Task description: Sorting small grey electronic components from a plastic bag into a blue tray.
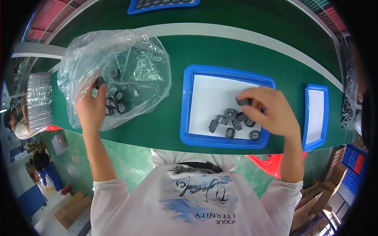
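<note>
At the left, a large clear plastic bag [147, 74] lies spread on the green table with several small dark grey round plastic parts [118, 95] in it. My left hand [89, 106] reaches into the bag, its thumb and fingers closed on one dark grey part [100, 82]. To the right, a blue tray [185, 106] with a white bottom holds several more such parts [230, 114], lying loose in its near half. Above them, my right hand [273, 110] pinches another dark grey part [243, 101] between thumb and fingers.
A smaller blue tray [325, 114] with a white bottom stands at the right. Beyond the pale rail [197, 28], another blue tray [165, 8] carries rows of dark parts. Stacked clear plastic trays [39, 100] stand at the left edge. A red stool [269, 163] sits below the table.
</note>
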`<move>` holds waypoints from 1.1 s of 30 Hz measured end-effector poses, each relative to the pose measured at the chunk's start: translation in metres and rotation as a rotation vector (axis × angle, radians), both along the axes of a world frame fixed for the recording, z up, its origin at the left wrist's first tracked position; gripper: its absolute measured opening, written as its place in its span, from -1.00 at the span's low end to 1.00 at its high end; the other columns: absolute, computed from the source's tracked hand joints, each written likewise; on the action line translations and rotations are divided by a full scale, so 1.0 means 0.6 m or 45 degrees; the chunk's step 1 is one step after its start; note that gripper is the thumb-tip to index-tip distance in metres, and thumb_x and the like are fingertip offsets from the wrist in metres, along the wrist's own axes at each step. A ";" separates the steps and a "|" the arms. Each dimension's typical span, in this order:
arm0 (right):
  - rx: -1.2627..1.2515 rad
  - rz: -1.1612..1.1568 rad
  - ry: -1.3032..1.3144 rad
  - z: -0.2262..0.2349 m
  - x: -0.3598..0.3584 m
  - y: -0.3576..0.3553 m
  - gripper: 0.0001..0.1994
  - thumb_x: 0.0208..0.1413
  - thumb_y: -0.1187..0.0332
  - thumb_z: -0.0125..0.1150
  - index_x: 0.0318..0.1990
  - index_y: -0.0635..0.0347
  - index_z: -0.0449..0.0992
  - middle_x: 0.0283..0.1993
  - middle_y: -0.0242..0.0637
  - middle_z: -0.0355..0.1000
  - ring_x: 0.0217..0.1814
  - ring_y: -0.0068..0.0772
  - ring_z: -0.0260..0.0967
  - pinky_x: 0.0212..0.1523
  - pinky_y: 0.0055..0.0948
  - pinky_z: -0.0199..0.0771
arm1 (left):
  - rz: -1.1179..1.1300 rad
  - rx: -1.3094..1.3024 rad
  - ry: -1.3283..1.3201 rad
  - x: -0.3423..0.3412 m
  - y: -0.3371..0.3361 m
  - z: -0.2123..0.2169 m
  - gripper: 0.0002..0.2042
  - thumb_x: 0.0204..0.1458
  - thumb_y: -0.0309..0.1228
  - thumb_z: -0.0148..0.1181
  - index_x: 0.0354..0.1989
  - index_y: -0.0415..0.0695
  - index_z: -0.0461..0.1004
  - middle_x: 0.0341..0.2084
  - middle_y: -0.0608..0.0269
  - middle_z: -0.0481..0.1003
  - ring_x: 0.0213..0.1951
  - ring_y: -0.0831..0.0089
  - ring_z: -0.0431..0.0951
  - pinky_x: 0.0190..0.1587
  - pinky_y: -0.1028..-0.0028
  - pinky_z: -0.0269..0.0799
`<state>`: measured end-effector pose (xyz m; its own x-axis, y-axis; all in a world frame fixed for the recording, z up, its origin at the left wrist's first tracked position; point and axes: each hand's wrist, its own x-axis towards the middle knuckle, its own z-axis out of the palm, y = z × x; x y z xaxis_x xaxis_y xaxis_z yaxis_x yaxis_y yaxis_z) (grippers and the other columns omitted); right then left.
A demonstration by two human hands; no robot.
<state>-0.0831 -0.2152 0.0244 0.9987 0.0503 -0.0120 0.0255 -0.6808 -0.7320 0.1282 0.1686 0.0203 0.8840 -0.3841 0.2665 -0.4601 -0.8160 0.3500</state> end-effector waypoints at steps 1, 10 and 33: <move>0.088 -0.060 -0.030 -0.005 0.005 -0.001 -0.77 0.03 0.43 0.34 -0.12 0.21 0.59 -0.53 -0.26 0.42 -0.57 -0.29 0.29 -0.46 -0.37 0.31 | -0.074 -0.143 0.002 -0.026 -0.030 0.012 -0.64 0.04 -0.56 0.30 0.06 -0.13 0.57 -0.06 0.10 0.59 -0.11 0.17 0.63 -0.03 0.31 0.52; -0.501 0.081 -0.139 -0.041 0.072 0.048 -0.80 0.05 0.27 0.34 -0.30 0.19 0.53 -0.62 -0.21 0.41 -0.56 -0.09 0.42 -0.46 -0.16 0.39 | -1.172 -0.227 -0.024 -0.109 -0.268 -0.051 -0.61 -0.16 -0.57 0.42 -0.07 -0.15 0.57 -0.06 0.14 0.57 0.10 0.08 0.51 0.14 0.20 0.42; -0.577 -0.008 -0.312 -0.050 0.063 0.073 -0.71 0.01 0.39 0.39 -0.08 0.19 0.57 -0.29 -0.22 0.45 -0.26 -0.14 0.48 -0.31 -0.20 0.49 | -0.889 -0.168 -0.048 -0.092 -0.251 -0.061 -0.77 -0.16 -0.47 0.46 -0.31 -0.15 0.55 0.10 0.06 0.46 0.17 0.01 0.41 0.19 0.12 0.35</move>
